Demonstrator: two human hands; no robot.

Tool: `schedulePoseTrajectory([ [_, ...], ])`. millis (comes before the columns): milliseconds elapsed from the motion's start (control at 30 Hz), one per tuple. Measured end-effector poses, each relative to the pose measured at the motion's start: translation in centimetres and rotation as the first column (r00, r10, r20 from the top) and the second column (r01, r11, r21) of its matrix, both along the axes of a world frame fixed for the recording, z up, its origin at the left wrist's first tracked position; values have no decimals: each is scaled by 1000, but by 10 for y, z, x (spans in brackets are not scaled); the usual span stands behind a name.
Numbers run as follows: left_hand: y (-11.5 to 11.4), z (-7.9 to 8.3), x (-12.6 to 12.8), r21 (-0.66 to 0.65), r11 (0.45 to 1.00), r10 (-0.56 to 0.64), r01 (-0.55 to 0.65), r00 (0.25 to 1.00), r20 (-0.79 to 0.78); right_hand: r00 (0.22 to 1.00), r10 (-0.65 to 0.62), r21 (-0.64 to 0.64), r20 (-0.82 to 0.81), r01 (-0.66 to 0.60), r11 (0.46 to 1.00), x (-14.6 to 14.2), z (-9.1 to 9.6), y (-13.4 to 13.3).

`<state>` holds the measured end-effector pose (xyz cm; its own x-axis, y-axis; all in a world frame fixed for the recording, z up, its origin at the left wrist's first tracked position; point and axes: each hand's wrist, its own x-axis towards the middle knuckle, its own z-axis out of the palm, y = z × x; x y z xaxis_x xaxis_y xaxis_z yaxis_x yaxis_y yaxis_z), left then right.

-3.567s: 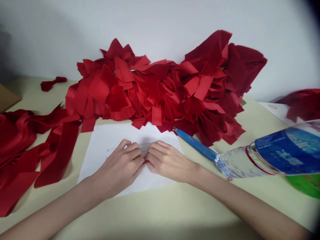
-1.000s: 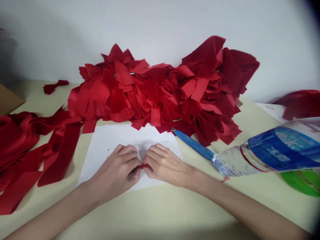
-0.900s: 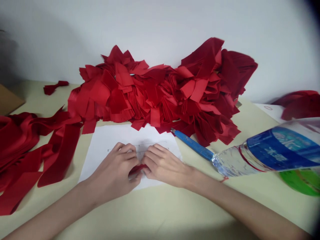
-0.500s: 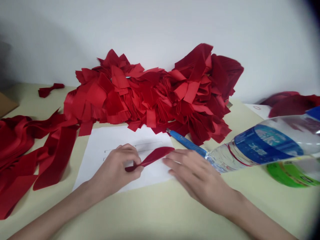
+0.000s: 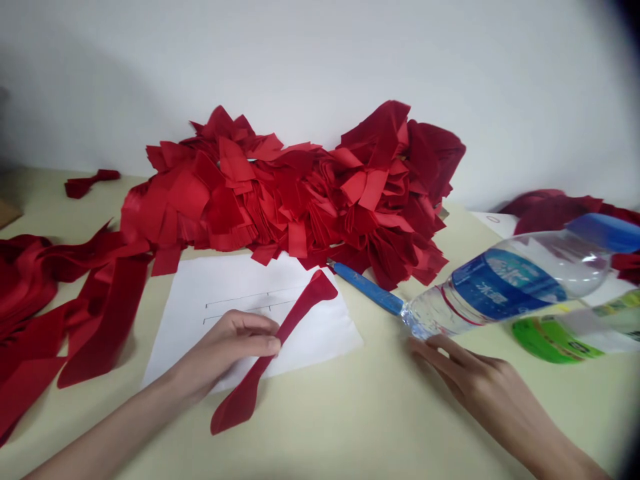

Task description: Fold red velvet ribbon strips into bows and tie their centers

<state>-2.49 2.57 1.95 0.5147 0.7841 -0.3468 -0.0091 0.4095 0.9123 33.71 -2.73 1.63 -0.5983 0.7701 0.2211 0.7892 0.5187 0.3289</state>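
My left hand (image 5: pixel 240 343) pinches a red fabric strip (image 5: pixel 295 320) at its narrow middle, between thumb and fingers. Both wider ends hang free; the strip slants above the paper and the table. Under it lies a white sheet (image 5: pixel 185 353) with ruled, marked lines. My right hand (image 5: pixel 485 393) holds nothing that I can see, its fingers loosely extended just below the base of a clear plastic bottle (image 5: pixel 440 303) with a blue label. Whether the fingertips touch the bottle I cannot tell. A blue pen-like tool (image 5: pixel 365 288) lies between the sheet and the bottle.
A big heap of red fabric pieces (image 5: pixel 280 200) fills the back of the table against the wall. More red strips (image 5: pixel 100 327) lie at left, and one small piece (image 5: pixel 90 183) sits behind them. At right are a green-labelled bottle (image 5: pixel 555 340) and dark red fabric (image 5: pixel 545 210).
My right hand has left the strip and moved right, towards the bottle's base. The strip, still in my left hand, has turned steeper and opened out. The view has shifted slightly.
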Motion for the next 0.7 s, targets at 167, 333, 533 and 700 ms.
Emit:
schedulePoseTrajectory([
  [167,0,-8,0,-44,993,110,-108,992,66,994,103,44,-28,-102,994,-5,-4,7],
  [333,2,-13,-2,-64,992,121,-112,978,170,962,91,-56,-257,-109,992,-20,-3,7],
  [533,2,-17,-3,-170,976,185,-138,935,303,804,-116,-365,-583,-132,921,-37,14,11],
  [700,2,-21,-2,-194,974,179,-118,924,337,684,-272,-542,-677,-213,813,-73,30,23],
])
